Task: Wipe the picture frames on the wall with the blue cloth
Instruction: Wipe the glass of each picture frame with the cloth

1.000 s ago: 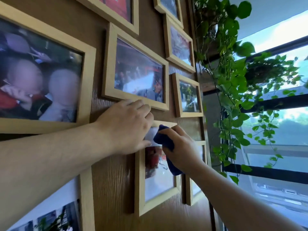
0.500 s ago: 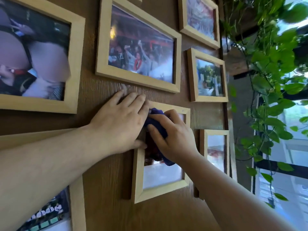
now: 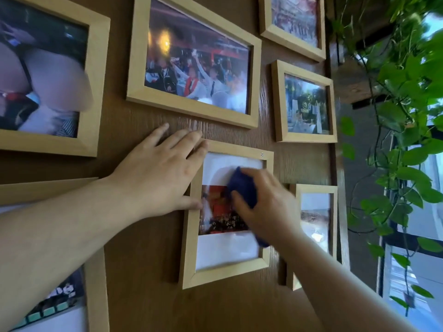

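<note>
Since half a second ago the blue cloth (image 3: 242, 188) has been carried from the upper left corner of the small portrait frame (image 3: 189, 238) toward the glass centre; a bare white strip at 12 o'clock of the cloth is now uncovered. The top of this glass is judged already passed over, with the lower half at 6 o'clock yet to be wiped.

Right hand (image 3: 266, 204): cloth bunched under the palm and pressed against the glass, fingers curled round it and held close together. A tail of cloth is seen below the wrist, near the frame's lower right corner. The hand is motion-blurred, so a stroke is under way.

Left hand (image 3: 155, 173): laid flat on the wooden wall (image 3: 148, 283) at 9 o'clock of the frame. Fingers lightly spread and extended; fingertips rest on the frame's top left corner, thumb against its left rail. The frame is judged steadied by it. Nothing is gripped.

Frames and contents: steadied frame holds a white-bordered print with a red scene. The landscape frame (image 3: 191, 109) at 12 o'clock holds a crowd photo. The narrow frame (image 3: 333, 212) at 3 o'clock holds a pale print, partly hidden by the right forearm. Other frames are not touched now. The trailing plant (image 3: 402, 164) hangs well apart at 3 o'clock.
</note>
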A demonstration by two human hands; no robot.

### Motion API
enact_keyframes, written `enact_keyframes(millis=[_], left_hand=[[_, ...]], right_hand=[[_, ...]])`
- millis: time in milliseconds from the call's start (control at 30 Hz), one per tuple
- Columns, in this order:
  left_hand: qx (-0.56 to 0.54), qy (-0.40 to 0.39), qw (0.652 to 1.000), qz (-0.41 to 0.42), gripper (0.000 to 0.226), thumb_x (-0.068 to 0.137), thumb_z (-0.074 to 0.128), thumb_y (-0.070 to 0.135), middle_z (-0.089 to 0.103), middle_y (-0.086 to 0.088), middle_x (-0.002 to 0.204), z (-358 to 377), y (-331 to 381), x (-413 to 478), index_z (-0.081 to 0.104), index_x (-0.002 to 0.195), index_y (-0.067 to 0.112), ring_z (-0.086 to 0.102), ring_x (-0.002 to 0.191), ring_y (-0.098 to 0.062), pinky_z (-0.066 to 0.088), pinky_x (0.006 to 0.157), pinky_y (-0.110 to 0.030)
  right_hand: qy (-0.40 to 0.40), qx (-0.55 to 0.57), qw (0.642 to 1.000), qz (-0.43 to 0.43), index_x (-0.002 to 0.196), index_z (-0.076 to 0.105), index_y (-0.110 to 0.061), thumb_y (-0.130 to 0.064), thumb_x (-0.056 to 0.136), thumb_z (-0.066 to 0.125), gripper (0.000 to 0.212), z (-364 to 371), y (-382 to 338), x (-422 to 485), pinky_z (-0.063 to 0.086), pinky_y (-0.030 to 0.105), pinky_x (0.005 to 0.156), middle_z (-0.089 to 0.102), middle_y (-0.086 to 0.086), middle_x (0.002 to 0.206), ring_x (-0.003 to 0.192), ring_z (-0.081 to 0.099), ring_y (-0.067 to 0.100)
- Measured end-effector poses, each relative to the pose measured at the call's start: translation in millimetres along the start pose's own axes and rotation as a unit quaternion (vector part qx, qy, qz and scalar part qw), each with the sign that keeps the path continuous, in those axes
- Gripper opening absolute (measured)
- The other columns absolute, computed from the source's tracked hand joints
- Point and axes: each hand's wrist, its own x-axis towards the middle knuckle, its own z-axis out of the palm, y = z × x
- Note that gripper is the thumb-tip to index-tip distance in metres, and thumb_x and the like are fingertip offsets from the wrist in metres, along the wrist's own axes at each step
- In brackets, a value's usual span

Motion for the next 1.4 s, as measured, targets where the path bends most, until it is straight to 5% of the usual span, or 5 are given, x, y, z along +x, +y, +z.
enact_keyframes(millis=[133,400,733,1133,1400], left_hand=[[0.009,0.006,1.0,0.001,0.108,0.076,0.041,0.078,0.004,-0.01,0.162,0,0,-1,-0.001,0.153,0.016,0.002,0.149,-0.024,0.002,0.12,-0.045],[-0.002,0.012,1.0,0.001,0.109,0.073,0.043,0.079,0.007,-0.01,0.162,4,0,-1,0.003,0.153,0.016,0.003,0.149,-0.025,0.0,0.119,-0.045],[0.032,-0.021,0.999,-0.017,0.11,0.075,0.047,0.075,0.002,-0.014,0.162,2,7,1,0.0,0.152,0.012,0.001,0.149,-0.027,0.005,0.12,-0.05],[0.024,-0.03,0.999,-0.019,0.109,0.076,0.048,0.073,-0.003,-0.014,0.162,4,7,0,-0.003,0.152,0.013,-0.002,0.149,-0.027,0.005,0.12,-0.051],[0.014,0.065,0.998,0.019,0.086,0.084,0.039,0.061,0.022,-0.019,0.157,-4,2,-38,0.025,0.148,0.006,0.021,0.145,-0.033,0.017,0.118,-0.054]], right_hand=[[-0.066,0.0,0.985,-0.158,0.126,0.05,-0.018,-0.043,0.085,0.058,0.049,14,-16,-26,0.051,0.028,0.053,0.06,0.0,0.111,0.078,0.06,0.015],[-0.01,-0.107,0.993,-0.04,0.121,0.052,-0.018,-0.038,0.082,0.063,0.046,-9,36,-5,0.047,0.031,0.046,0.059,0.002,0.098,0.067,0.058,0.02],[-0.155,-0.04,0.957,-0.241,0.126,0.047,-0.017,-0.037,0.09,0.056,0.042,13,-5,-72,0.052,0.034,0.055,0.058,0.007,0.107,0.081,0.059,0.021],[-0.154,-0.126,0.966,-0.166,0.116,0.055,-0.016,-0.03,0.076,0.07,0.045,-13,49,-68,0.052,0.034,0.046,0.06,0.008,0.098,0.069,0.062,0.025],[-0.069,-0.065,0.988,-0.118,0.121,0.054,-0.011,-0.032,0.084,0.063,0.044,-25,19,-51,0.049,0.033,0.048,0.059,0.011,0.106,0.073,0.059,0.025]])
